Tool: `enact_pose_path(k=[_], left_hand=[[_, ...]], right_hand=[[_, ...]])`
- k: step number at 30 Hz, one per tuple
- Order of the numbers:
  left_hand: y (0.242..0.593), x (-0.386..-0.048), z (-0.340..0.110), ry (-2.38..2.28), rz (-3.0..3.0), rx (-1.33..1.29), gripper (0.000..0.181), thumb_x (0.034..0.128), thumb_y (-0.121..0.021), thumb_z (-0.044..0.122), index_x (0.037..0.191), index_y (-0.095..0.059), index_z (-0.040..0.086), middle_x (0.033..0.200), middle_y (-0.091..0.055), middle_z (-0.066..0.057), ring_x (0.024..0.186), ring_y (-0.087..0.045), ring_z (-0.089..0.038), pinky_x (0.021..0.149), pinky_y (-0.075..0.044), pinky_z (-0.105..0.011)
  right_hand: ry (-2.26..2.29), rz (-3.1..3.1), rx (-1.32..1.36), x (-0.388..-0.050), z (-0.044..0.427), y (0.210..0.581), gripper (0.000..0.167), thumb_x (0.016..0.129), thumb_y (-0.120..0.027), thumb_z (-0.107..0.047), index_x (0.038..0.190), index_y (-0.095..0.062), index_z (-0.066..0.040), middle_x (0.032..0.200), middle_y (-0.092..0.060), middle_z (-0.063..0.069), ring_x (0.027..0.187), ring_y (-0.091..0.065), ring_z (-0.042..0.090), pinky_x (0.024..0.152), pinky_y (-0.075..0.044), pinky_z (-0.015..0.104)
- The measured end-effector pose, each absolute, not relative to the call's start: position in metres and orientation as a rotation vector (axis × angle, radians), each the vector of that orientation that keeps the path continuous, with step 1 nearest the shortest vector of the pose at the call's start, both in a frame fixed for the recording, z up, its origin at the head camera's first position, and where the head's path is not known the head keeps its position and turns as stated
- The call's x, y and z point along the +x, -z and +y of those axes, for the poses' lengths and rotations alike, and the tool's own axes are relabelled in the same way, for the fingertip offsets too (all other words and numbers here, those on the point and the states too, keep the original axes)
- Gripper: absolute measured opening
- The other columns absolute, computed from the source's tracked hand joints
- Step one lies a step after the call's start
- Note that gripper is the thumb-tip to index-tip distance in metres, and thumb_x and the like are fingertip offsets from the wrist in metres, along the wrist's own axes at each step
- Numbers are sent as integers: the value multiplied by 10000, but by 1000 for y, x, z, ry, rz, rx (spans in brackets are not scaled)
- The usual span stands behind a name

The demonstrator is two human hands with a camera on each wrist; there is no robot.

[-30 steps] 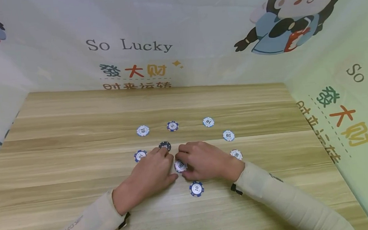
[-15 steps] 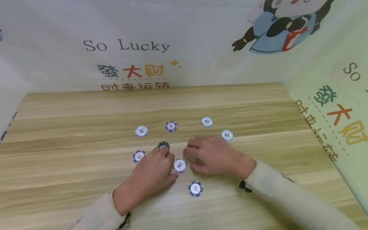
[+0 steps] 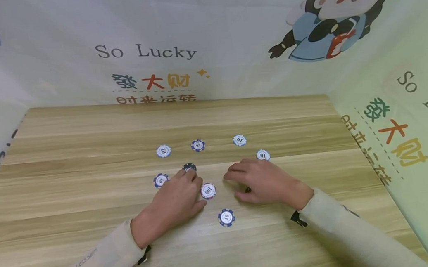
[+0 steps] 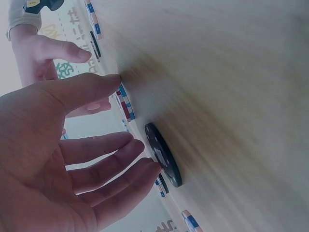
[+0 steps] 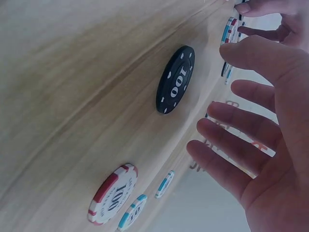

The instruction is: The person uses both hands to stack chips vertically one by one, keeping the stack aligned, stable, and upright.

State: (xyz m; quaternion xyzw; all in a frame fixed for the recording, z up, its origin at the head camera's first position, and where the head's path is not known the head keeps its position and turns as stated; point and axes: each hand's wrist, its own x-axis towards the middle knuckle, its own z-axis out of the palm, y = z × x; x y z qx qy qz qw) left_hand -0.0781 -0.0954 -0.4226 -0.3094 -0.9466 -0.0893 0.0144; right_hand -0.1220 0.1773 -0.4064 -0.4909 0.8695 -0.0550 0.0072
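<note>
In the head view my left hand point(image 3: 172, 202) lies palm down beside a black chip point(image 3: 189, 167) and a red-edged white 100 chip point(image 3: 208, 190). The left wrist view shows that hand point(image 4: 38, 140) with loosely bent fingers, fingertips at the edge of a black chip point(image 4: 163, 153); firm contact is unclear. My right hand point(image 3: 264, 183) hovers to the right, covering most of a small dark chip point(image 3: 248, 190). From the right wrist, its spread fingers point(image 5: 246, 116) hold nothing, with a black 100 chip point(image 5: 175, 80) lying on the wood nearby.
Blue-edged 10 chips surround the hands: one in front point(image 3: 226, 218), one left point(image 3: 161, 180), several behind point(image 3: 163, 151). Another point(image 3: 263, 154) touches the right hand's outline. In the right wrist view lies a red-edged 100 chip point(image 5: 113, 194). Printed cloth point(image 3: 231, 66) stands behind the table.
My right hand has shifted right, away from the red-edged 100 chip, which is now uncovered. The white chip near the right wrist is now hidden. My left hand has stayed nearly still.
</note>
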Motion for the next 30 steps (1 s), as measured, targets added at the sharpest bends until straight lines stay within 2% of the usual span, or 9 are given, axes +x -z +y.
enact_pose_path(k=[17, 30], left_hand=[[423, -78, -96, 300, -2955, -949, 491, 937, -883, 358, 1138, -780, -78, 1152, -724, -232, 1019, -716, -354, 865, -658, -458], [422, -78, -96, 314, -2958, -953, 502, 935, -886, 362, 1125, -775, -89, 1139, -723, -233, 1009, -712, -355, 868, -656, -462]], right_hand=[[228, 2683, -1488, -108, 196, 409, 504, 938, -825, -204, 1416, -709, -91, 1379, -726, 161, 1223, -725, 356, 1030, -602, 498], [262, 2688, -1490, -99, 207, 412, 455, 913, -853, -144, 1353, -743, -114, 1318, -749, 121, 1183, -739, 306, 1000, -619, 453]])
